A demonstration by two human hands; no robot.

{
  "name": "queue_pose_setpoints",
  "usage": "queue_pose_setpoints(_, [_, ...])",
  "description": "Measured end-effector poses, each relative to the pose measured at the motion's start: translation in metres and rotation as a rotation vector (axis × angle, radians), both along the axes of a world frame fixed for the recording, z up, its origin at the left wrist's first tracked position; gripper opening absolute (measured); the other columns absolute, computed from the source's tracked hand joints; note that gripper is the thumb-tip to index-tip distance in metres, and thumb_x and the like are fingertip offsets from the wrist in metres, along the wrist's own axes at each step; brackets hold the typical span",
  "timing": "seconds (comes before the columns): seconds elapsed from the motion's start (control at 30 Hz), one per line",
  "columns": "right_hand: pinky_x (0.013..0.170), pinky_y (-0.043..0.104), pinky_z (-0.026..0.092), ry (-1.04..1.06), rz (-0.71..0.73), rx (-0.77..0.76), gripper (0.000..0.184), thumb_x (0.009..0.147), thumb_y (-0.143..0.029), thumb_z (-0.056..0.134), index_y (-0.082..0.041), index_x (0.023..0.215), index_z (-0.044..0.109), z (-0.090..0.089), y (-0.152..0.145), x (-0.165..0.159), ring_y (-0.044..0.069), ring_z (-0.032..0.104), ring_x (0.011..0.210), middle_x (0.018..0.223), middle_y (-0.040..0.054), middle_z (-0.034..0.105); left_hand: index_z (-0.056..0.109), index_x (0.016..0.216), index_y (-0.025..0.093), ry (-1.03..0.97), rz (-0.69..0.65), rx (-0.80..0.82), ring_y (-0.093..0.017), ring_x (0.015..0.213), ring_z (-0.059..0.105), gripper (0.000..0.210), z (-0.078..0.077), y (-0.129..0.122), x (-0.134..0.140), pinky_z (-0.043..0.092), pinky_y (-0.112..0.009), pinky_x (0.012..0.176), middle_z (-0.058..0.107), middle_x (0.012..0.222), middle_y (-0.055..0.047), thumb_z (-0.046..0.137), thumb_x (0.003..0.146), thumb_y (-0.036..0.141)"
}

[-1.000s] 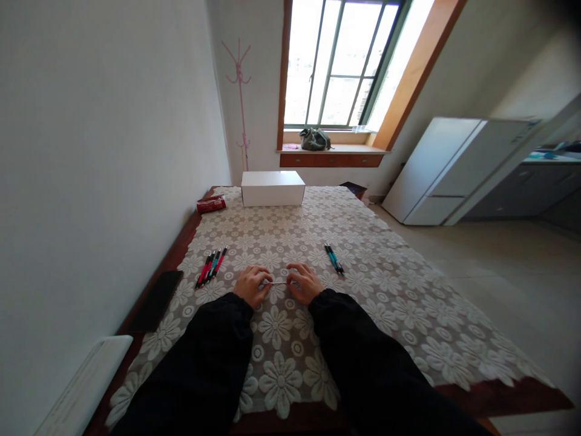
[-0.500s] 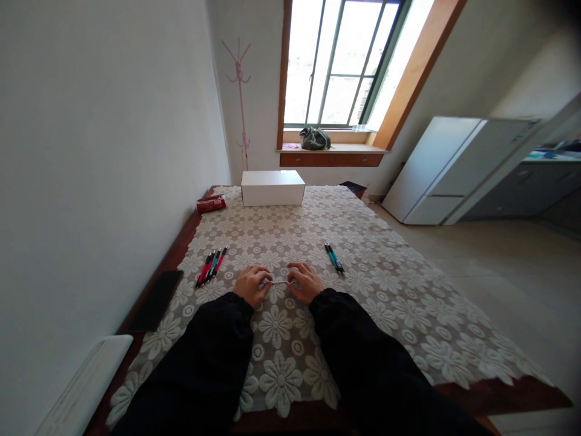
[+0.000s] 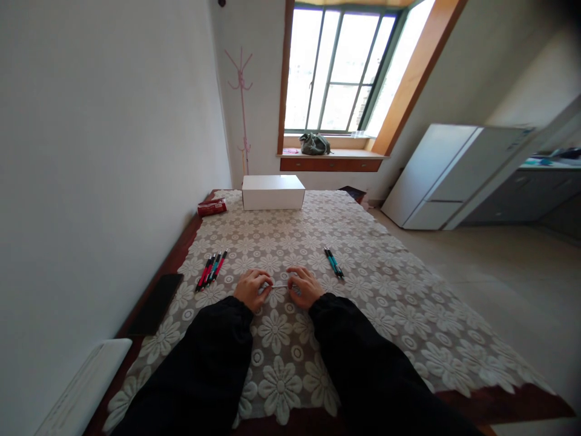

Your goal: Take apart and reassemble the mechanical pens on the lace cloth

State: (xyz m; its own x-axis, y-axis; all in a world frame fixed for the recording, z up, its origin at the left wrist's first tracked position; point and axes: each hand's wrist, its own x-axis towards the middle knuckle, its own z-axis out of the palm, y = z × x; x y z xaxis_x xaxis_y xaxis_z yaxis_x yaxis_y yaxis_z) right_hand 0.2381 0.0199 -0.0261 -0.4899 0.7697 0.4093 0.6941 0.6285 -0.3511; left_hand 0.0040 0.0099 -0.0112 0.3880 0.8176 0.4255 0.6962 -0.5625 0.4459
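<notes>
Between my two hands runs a thin white stick-like or cord-like piece [image 3: 279, 286], too small to name more exactly. My left hand [image 3: 252, 289] pinches its left end between thumb and fingers. The right end sits in the pinch of my right hand [image 3: 305, 287]. Both hands are low over the flower-patterned lace tablecloth [image 3: 280, 381]. Left of my left hand lie several red, teal and black pens [image 3: 211, 270] side by side. A smaller group of teal and black pens [image 3: 334, 263] lies beyond my right hand, to its right.
A white box [image 3: 273, 194] stands at the far end of the table, with a red packet [image 3: 212, 207] to its left. Along the left edge are a dark flat object [image 3: 157, 304] and a white long object [image 3: 86, 387] near the wall.
The whole view has tilted up slightly, so everything sits a little lower in the picture. Both hands keep their pinch on the thin white piece, with no clear movement.
</notes>
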Motion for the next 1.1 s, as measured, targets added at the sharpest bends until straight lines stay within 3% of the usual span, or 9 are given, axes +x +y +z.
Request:
queue_pose_setpoints(0.47, [0.102, 0.047, 0.040, -0.014, 0.037, -0.011, 0.012, 0.072, -0.016, 0.065, -0.022, 0.081, 0.064, -0.002, 0.000, 0.000, 0.028, 0.041, 0.124, 0.127, 0.0051, 0.053, 0.070, 0.086, 0.025, -0.023, -0.036, 0.028, -0.022, 0.105, 0.057, 0.008, 0.004, -0.003, 0.002, 0.045, -0.039, 0.094, 0.067, 0.104, -0.004, 0.064, 0.082, 0.027])
queue_pose_setpoints(0.77, [0.102, 0.046, 0.042, 0.082, 0.097, 0.009, 0.013, 0.081, -0.012, 0.059, -0.022, 0.087, 0.063, 0.009, -0.005, -0.003, 0.025, 0.046, 0.120, 0.122, 0.0062, 0.057, 0.070, 0.089, 0.026, 0.008, -0.104, 0.026, -0.022, 0.108, 0.056, 0.010, 0.005, -0.003, 0.003, 0.046, -0.039, 0.095, 0.066, 0.105, -0.005, 0.066, 0.081, 0.031])
queue_pose_setpoints(1.1, [0.100, 0.044, 0.043, 0.230, 0.194, 0.040, 0.009, 0.090, -0.021, 0.054, -0.024, 0.092, 0.062, 0.012, -0.008, -0.012, 0.024, 0.050, 0.116, 0.118, 0.0073, 0.059, 0.072, 0.092, 0.026, -0.045, -0.195, 0.054, -0.021, 0.105, 0.056, 0.016, 0.007, -0.004, 0.004, 0.046, -0.038, 0.096, 0.068, 0.103, -0.004, 0.064, 0.085, 0.038])
